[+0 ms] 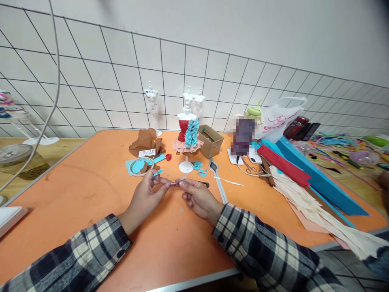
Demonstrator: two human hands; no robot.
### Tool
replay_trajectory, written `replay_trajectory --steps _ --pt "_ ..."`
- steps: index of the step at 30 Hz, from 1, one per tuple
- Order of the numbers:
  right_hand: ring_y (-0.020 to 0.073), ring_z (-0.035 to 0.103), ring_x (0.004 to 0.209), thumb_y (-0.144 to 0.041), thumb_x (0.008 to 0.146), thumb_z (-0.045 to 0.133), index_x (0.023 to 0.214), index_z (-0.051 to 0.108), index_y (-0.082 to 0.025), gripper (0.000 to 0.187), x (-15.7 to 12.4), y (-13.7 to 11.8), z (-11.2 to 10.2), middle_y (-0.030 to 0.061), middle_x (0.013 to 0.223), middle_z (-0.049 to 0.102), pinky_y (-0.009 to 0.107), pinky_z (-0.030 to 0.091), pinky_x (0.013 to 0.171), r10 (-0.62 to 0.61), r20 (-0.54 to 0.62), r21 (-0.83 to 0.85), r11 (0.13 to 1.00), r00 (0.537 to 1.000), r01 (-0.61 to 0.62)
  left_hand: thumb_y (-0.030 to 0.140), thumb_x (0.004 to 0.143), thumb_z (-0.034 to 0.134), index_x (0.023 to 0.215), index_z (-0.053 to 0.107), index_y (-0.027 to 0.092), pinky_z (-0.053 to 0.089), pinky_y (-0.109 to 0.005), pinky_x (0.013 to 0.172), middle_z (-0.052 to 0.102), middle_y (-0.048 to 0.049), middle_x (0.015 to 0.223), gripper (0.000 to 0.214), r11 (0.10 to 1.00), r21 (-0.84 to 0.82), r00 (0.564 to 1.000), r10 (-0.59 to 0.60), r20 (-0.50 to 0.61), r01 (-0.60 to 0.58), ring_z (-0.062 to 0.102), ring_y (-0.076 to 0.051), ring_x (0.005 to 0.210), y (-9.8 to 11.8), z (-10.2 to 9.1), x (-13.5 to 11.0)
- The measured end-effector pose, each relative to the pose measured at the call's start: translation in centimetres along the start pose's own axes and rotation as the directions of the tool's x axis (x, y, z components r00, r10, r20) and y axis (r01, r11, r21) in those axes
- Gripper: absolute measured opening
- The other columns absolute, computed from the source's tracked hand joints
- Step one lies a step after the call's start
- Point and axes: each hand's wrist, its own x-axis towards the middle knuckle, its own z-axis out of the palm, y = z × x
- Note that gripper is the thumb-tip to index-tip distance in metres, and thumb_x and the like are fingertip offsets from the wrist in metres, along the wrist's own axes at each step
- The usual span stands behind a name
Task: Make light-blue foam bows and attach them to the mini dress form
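Over the near middle of the orange table, my left hand (147, 195) and my right hand (199, 198) are pinched close together. Between their fingertips runs a small light-blue paper strip (182, 178), partly covered by the fingers. A second bit of blue paper (158, 173) pokes out by my left forefinger. Just beyond stands a small white dress form (186, 117) in a red bodice with blue ruffles (192, 133) and a pink frilled skirt (179, 144). Blue scraps (198, 165) lie at its base. A dark-handled tool (204, 184) is partly hidden behind my right hand.
Brown crepe paper (145, 142) and a roll of tape (132, 167) lie to the left. A cardboard box (210, 142), a grey zipper-like strip (219, 182) and scissors (249, 167) are rightward. Red paper (284, 164) and cream strips (299, 198) cover the right side.
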Motion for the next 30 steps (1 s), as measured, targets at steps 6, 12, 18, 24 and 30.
replay_trajectory --steps 6,12,18,24,30 --pt "0.0011 0.04 0.049 -0.038 0.065 0.079 0.092 0.07 -0.02 0.034 -0.2 -0.5 0.1 0.0023 0.1 0.066 0.013 0.016 0.035 -0.047 -0.064 0.043 0.998 0.997 0.05 0.033 0.081 0.058 0.088 0.033 0.025 0.046 -0.04 0.084 0.071 -0.0026 0.081 0.027 1.0 -0.002 0.999 -0.023 0.032 0.023 0.069 -0.025 0.091 0.6 -0.1 0.0" --pt "0.0019 0.045 0.052 -0.037 0.067 0.078 0.09 0.065 -0.02 0.031 -0.3 -0.5 0.0 0.0024 0.107 0.066 0.013 0.021 0.036 -0.081 -0.037 0.095 0.992 0.996 0.084 0.033 0.083 0.056 0.087 0.033 0.025 0.044 -0.041 0.088 0.071 -0.0021 0.082 0.025 1.0 -0.007 0.998 0.0 0.055 0.001 0.068 -0.024 0.091 0.1 0.2 -0.1" --pt "0.0028 0.049 0.049 -0.039 0.07 0.076 0.085 0.053 -0.021 0.032 -0.5 -0.6 -0.1 0.0018 0.105 0.069 0.014 0.027 0.035 -0.148 0.089 0.051 0.988 0.985 0.144 0.039 0.084 0.06 0.086 0.037 0.025 0.047 -0.035 0.083 0.068 -0.0012 0.084 0.027 0.995 -0.1 0.986 0.001 0.166 0.016 0.067 -0.023 0.091 -0.3 0.3 -0.4" --pt "0.0045 0.045 0.038 -0.046 0.071 0.073 0.083 0.057 -0.019 0.033 -0.3 -0.7 -0.2 -0.0039 0.064 0.065 0.016 0.033 0.034 -0.175 0.161 -0.286 0.934 0.971 0.216 0.044 0.096 0.035 0.081 0.053 0.023 0.046 -0.032 0.079 0.067 -0.0018 0.082 0.031 0.999 -0.036 0.977 -0.008 0.212 0.016 0.061 -0.021 0.083 -0.4 -0.1 -0.1" --pt "0.0056 0.049 0.039 -0.051 0.068 0.073 0.081 0.062 -0.017 0.039 -0.3 -0.2 0.0 -0.0033 0.06 0.061 0.019 0.043 0.038 -0.105 0.097 -0.447 0.884 0.99 0.137 0.042 0.091 0.046 0.085 0.062 0.022 0.045 -0.027 0.067 0.067 0.0004 0.076 0.026 0.988 0.155 0.977 -0.023 0.21 -0.01 0.061 -0.02 0.073 0.3 0.0 0.1"
